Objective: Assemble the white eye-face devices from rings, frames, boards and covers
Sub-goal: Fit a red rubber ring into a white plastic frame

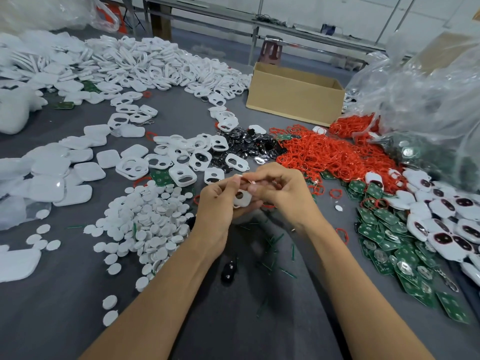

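Frame (242, 198) of white plastic held over grey table (78, 294), we note left hand (215, 203) curled round it, right hand (281, 189) pinching its top edge, red rings (324, 152) heaped beyond.

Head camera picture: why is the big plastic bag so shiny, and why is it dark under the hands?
Head view: light glares off the crinkled clear plastic bag; head view: the left hand and right hand shade the grey table beneath them.
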